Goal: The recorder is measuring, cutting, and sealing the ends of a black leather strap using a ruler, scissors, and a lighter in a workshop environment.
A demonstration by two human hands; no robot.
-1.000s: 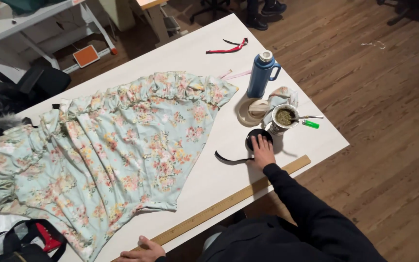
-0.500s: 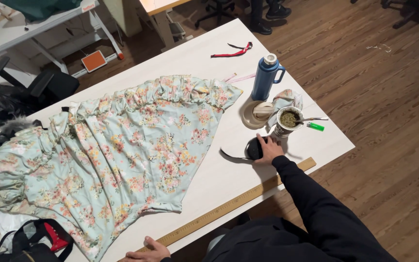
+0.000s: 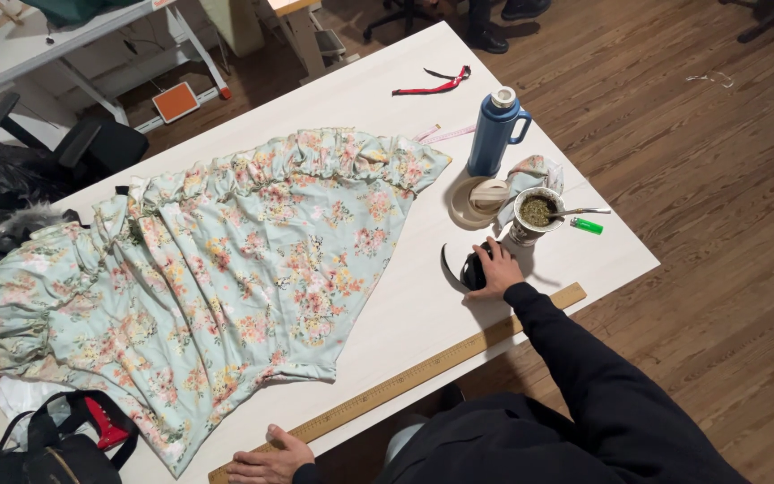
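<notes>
The right hand [image 3: 495, 271] lies on a black curved object [image 3: 464, 269] at about four o'clock on the white worktop [image 3: 360, 81]; its grip is closing loosely over the object's rounded end, the fingers bent on it, though whether they clamp it I cannot tell; a thin black crescent of the object sticks out toward nine o'clock. The left hand [image 3: 270, 462] rests flat at the six o'clock edge, grip spread and holding nothing, touching the near end of a long wooden ruler [image 3: 423, 372]; the ruler runs along that edge up toward four o'clock, passing just under the right wrist. Just beyond the right hand, toward two o'clock, stands a cup of green herb [image 3: 536, 213] with a metal straw, a green lighter [image 3: 587, 226] beside it, a tan spool on a round dish [image 3: 478, 199] to its nine o'clock, and a blue flask [image 3: 494, 130] behind; a pale floral dress [image 3: 217, 278] lies spread across the worktop's middle and nine o'clock side; a red and black ribbon [image 3: 432, 85] lies near twelve o'clock.
</notes>
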